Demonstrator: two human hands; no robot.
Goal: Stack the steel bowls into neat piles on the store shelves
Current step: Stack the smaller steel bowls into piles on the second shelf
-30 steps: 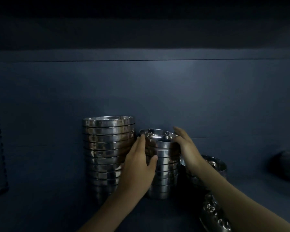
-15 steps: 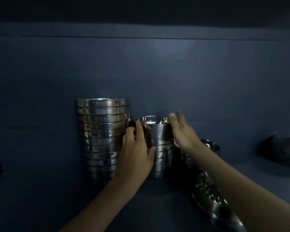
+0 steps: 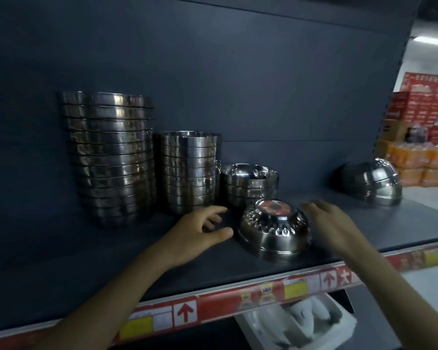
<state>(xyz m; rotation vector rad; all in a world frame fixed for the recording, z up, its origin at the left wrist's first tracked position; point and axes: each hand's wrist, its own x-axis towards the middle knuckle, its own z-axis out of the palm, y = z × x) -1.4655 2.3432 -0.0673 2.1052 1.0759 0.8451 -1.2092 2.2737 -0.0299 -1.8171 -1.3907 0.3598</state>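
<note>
- Fingers (image 3: 214, 210) loosely spread, gripping nothing: left hand (image 3: 200, 233) and right hand (image 3: 331, 223) flank the upturned bowl (image 3: 273, 227).
- Both have released the middle pile (image 3: 190, 173) behind-left of it; that bowl is probably next.

Polished steel on the tall pile of bowls (image 3: 109, 157), the middle pile (image 3: 190, 173) and the short pile (image 3: 249, 184): glossy, smooth, streaked with reflections. Same bright metal on the upturned bowl (image 3: 273, 231), but embossed with a dimpled pattern round the wall and topped with a shiny red sticker (image 3: 273, 207). Matt, smooth dark finish on the shelf (image 3: 86, 261) and back panel (image 3: 238, 84). Glossy printed strip (image 3: 238, 299) along the shelf edge. Below, a dull white tray (image 3: 339, 322), material hard to tell.
</note>
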